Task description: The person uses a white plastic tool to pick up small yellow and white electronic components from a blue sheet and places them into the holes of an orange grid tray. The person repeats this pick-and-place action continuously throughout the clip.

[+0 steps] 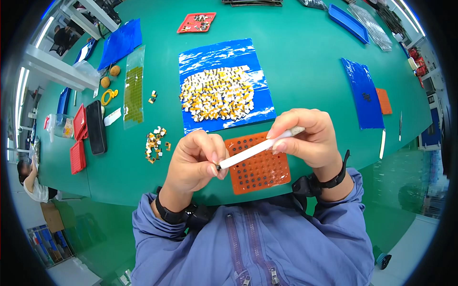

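My right hand pinches the upper end of a white pen-like stick between thumb and fingers. The stick slants down to my left hand, which is closed in a pinch on a tiny dark round part at its lower end. Beneath both hands lies an orange tray with rows of holes, many filled by small black round pieces. Just beyond it, a blue sheet carries a wide pile of small white, yellow and black pieces.
Left of my hands is a smaller heap of similar pieces. Farther left are a black case, red trays, yellow scissors and a strip of yellow-green squares. To the right lie another blue sheet and tweezers.
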Available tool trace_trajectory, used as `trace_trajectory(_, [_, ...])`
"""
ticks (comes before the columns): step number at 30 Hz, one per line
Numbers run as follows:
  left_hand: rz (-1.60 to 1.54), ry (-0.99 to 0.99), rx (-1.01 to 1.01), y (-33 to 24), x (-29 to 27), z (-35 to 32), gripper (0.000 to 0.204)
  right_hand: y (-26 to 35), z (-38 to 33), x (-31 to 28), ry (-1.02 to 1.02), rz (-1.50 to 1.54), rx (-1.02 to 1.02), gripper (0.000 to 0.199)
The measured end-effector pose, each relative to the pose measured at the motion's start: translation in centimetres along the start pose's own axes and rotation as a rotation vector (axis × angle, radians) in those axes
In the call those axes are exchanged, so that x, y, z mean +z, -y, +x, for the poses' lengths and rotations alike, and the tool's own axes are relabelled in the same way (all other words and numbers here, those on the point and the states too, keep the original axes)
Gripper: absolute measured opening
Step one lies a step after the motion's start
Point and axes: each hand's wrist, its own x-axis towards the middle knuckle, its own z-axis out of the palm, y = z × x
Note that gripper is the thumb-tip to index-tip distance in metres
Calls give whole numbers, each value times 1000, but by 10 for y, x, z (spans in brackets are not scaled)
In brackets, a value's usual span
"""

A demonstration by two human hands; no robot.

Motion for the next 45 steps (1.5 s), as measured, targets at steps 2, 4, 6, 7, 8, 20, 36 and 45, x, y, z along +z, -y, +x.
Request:
trace_trajectory(2, [-7, 8, 3, 1, 0, 0, 14, 0, 1, 0, 5, -68, -30, 10])
trace_trajectory(4, [6, 5, 7, 0, 0, 0, 13, 0, 3, -1, 19, -206, -90, 8])
trace_trajectory(6, [12, 5, 8, 0, 0, -1, 13, -1, 4, -2, 36, -332, -128, 7])
trace_trajectory(7, [13, 5, 8, 0, 0, -1, 14, -1, 4, -1, 44, -395, -146, 7])
trace_trajectory(8, [13, 6, 8, 0, 0, -1, 14, -2, 5, 2, 14, -377, -203, 7])
trace_trajectory(20, [57, 18, 7, 0, -2, -1, 14, 2, 2, 2, 77, -458, -268, 11])
trace_trajectory(36, [33, 6, 17, 1, -3, -1, 13, -3, 5, 6, 33, -508, -355, 7])
trace_trajectory(45, [144, 2, 48, -1, -2, -1, 13, 6, 3, -2, 174, -568, -214, 7])
